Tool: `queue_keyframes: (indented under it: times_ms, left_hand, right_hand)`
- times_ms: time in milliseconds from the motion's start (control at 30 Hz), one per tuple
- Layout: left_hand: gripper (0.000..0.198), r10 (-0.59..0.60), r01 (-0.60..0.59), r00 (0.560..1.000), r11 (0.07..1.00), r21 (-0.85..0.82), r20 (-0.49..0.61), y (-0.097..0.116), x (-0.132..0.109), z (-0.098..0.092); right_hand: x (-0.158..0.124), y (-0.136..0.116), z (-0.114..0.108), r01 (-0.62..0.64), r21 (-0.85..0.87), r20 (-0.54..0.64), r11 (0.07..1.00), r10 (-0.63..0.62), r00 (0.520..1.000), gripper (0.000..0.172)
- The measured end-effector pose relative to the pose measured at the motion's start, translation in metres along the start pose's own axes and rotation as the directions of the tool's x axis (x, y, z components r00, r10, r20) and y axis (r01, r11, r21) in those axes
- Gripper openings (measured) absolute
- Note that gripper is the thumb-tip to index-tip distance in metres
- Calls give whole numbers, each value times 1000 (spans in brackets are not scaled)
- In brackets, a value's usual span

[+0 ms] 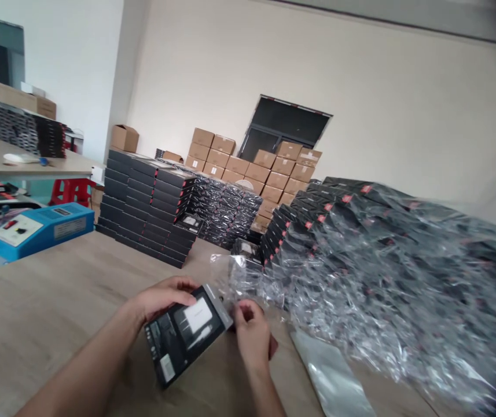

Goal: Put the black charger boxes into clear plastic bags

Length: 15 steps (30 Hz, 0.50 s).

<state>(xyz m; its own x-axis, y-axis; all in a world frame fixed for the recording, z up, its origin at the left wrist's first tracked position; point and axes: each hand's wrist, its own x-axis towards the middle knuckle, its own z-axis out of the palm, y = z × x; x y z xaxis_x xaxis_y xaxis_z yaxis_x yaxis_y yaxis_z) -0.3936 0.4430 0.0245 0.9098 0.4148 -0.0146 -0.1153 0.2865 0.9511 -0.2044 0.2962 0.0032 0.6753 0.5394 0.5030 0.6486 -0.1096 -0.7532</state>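
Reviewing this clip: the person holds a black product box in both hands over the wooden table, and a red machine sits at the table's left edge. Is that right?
Not quite. In the head view the machine at the left edge is blue, not red. The rest stands: the left hand and right hand hold the black product box over the wooden table.

Cream walls [404,116], dark window [285,124], wooden table [57,289] (pale grain), cardboard boxes [269,165] stacked behind.
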Motion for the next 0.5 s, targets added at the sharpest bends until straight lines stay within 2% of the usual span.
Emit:
queue_keyframes:
  times_ms: [100,167,300,400,500]
  left_hand:
    - [50,-8,-22,982,987,159,188,6,-9,6]
    - [52,-47,-12,976,963,269,210,3,-10,13]
    - [49,-55,29,997,923,383,56,-6,-7,21]
    - [41,27,2,998,907,420,-64,-10,-5,20]
    - [39,143,-57,978,884,463,-154,-11,-4,19]
  right_hand:
    - [-5,0,15,-13,39,83,999,10,997,15]
    - [-6,-1,20,-2,47,82,999,-2,997,13]
    - [-7,-7,25,12,62,47,998,-15,999,8]
    - [-7,-11,25,13,61,7,998,-13,1000,6]
    - [-8,-12,24,31,44,-13,999,-30,999,5]
